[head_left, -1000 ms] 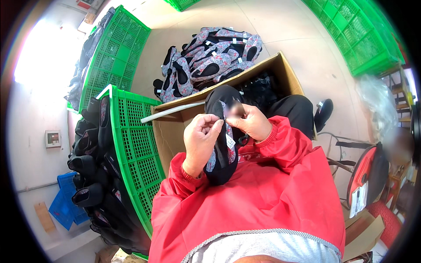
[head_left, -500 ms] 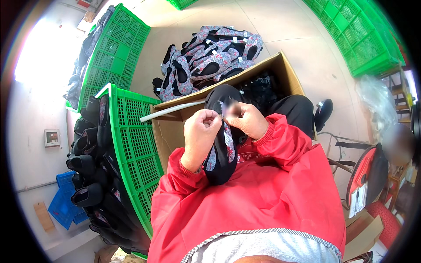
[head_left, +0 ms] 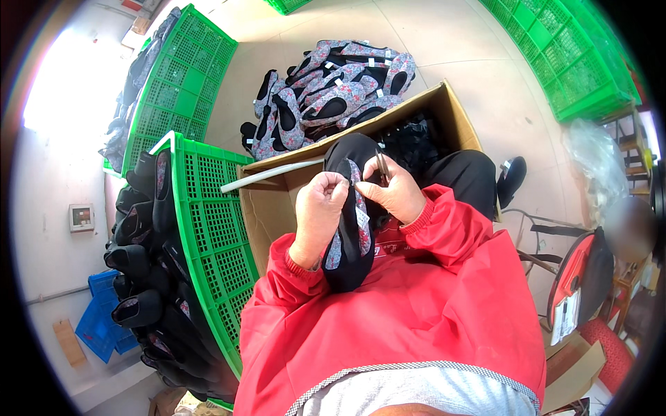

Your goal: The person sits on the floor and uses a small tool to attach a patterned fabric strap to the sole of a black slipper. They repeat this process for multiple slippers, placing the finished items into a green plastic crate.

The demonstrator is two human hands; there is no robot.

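A black cloth shoe upper (head_left: 352, 269) with a floral lining lies along my raised left knee. At its inner edge, the thumb and forefinger of my left hand (head_left: 313, 216) are pinched together on the upper, the other fingers curled in. My right hand (head_left: 402, 197) is closed around small dark thread snips (head_left: 381, 165), their tips pointing away from me. Its thumb tip meets the edge of the upper close to my left fingertips. Any thread between the fingertips is too small to make out.
Below my knees stands an open cardboard box (head_left: 454, 114) with dark pieces inside. Beyond it, floral-lined uppers (head_left: 340, 97) lie heaped on the floor. A green crate (head_left: 214, 201) at my left borders many black shoes (head_left: 142, 308). More green crates (head_left: 565, 73) stand far right.
The snips in my right hand have swung upright and now show clearly, where they were blurred before. My fingertips have drawn slightly apart at the upper's edge.
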